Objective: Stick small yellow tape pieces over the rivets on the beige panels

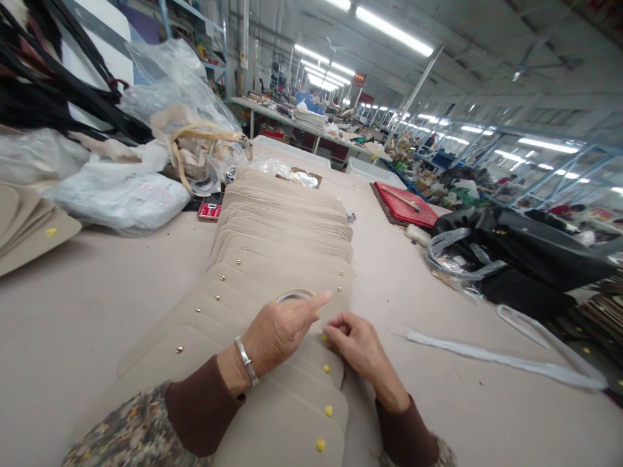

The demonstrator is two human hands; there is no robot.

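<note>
Beige flat panels (272, 415) lie overlapped in a long row running away from me. My left hand (280, 329) is over the row, fingers wrapped around a roll of tape (294, 294) whose pale rim shows above the knuckles, forefinger pointing right. At the row's right edge, my right hand (357, 340) has its fingers pinched against a small yellow piece (324, 338) on a panel. Nearer panels carry similar yellow pieces (328, 410) along their right side. Small metal studs (217, 298) dot the left side, with a few on the right of farther panels.
A white strip (496, 357) and black bags (525, 253) lie to the right. Behind them is a red pad (406, 204). Plastic-wrapped bundles (121, 194) and more beige panels (29, 227) occupy the left. Another worktable (272, 113) stands beyond.
</note>
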